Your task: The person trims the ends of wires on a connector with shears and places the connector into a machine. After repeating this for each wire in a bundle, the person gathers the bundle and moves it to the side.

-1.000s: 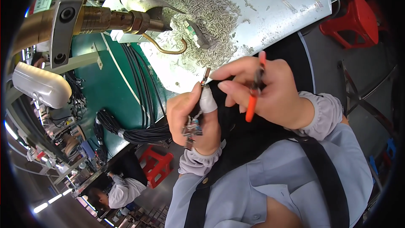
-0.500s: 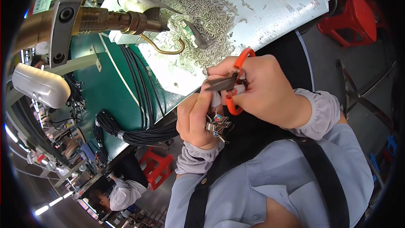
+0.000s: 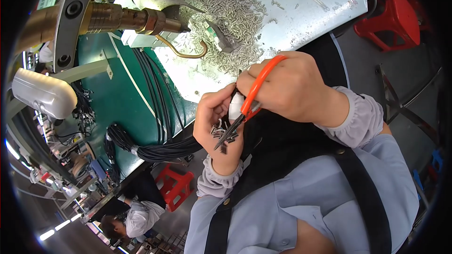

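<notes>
My right hand [image 3: 294,84] is closed round a pair of orange-handled scissors [image 3: 258,84]. Their dark blades slant down toward my left palm, in front of several small metal connector-like pieces [image 3: 225,132]. These pieces lie against the palm of my left hand [image 3: 209,117], whose fingers are curled and pinched near the right fingertips. A thin dark end [image 3: 234,90] shows between both hands, its kind hard to make out. White wrapping [image 3: 236,106] shows beside the scissors, seemingly round a finger.
A heap of small metal pieces [image 3: 226,14] covers part of the pale work plate [image 3: 301,23]. A machine with a brass-coloured tube [image 3: 117,21] and a bent copper pipe stands at left. Black cables [image 3: 155,149] lie on the green table. Red stools [image 3: 393,23] and another person [image 3: 141,216] are nearby.
The scissors have swung from pointing left to pointing down, held back in my right hand. My left hand has turned its palm up, and its fingertips meet the right ones.
</notes>
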Action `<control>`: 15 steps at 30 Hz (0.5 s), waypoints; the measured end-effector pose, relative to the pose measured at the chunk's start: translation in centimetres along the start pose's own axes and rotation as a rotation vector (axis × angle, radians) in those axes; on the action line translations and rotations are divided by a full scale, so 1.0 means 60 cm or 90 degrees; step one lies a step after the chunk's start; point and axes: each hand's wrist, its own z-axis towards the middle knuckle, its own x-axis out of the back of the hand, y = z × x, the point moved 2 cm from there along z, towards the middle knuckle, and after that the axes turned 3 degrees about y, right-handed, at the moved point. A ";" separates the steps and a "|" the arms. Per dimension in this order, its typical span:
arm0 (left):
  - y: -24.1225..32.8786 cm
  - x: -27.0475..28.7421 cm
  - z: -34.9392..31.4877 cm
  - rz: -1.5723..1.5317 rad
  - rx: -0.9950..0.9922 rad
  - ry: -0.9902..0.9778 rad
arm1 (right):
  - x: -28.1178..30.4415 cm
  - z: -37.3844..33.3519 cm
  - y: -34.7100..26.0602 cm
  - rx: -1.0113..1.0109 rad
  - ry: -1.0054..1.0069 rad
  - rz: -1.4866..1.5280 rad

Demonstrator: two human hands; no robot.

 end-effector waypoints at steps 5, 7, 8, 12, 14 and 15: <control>-0.001 0.009 0.005 -0.150 0.227 0.025 | 0.005 -0.013 0.004 -0.120 -0.097 0.282; 0.002 0.012 0.007 -0.165 0.270 0.022 | 0.002 -0.027 0.003 -0.213 -0.138 0.438; 0.003 0.012 0.007 -0.193 0.265 0.023 | 0.001 -0.031 0.002 -0.259 -0.158 0.516; 0.011 0.012 0.009 -0.255 0.250 0.029 | 0.014 -0.032 0.009 -0.290 -0.123 0.183; 0.014 0.012 0.009 -0.267 0.238 0.035 | 0.009 -0.037 0.010 -0.286 -0.110 0.127; 0.015 0.011 0.009 -0.267 0.238 0.035 | 0.006 -0.040 0.011 -0.283 -0.098 0.070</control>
